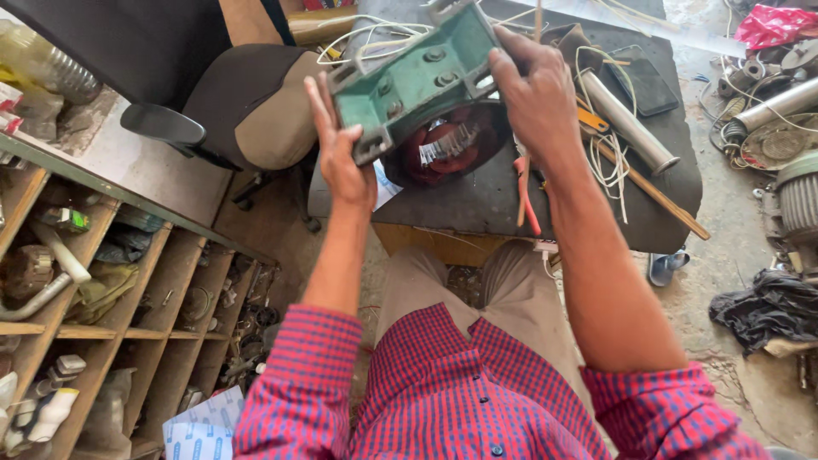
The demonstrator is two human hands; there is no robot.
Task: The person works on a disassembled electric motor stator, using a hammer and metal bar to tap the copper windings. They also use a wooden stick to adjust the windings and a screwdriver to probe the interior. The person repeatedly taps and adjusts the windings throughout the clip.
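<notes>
**A:** The person had the green motor housing lifted clear of the dark workbench, base plate tipped up toward the camera. The left hand was pressed against the lower left corner, fingers open and stretched up along the edge. It looked more like a prop than a full clasp.

**B:** And the right hand?

**A:** It was wrapped over the upper right edge, fingers curled onto the plate. What the thumb did behind, I couldn't tell.

**B:** It looked heavy to me.

**A:** I judged the same. It seemed to be a cast metal body, stiff, with bolted feet, and the red windings were packed inside the round bore below. All that weight hung under the plate, so it would want to swing.

**B:** Where would you take hold?

**A:** By the flat base and its corner lugs, as both hands did. The paint was worn and probably greasy, so it might have been slippery. I'd have kept fingers off the windings and the bright metal teeth, since those seemed the fragile part.

**B:** And around it?

**A:** White wires and a metal tube lay on the bench just beside it.
</notes>
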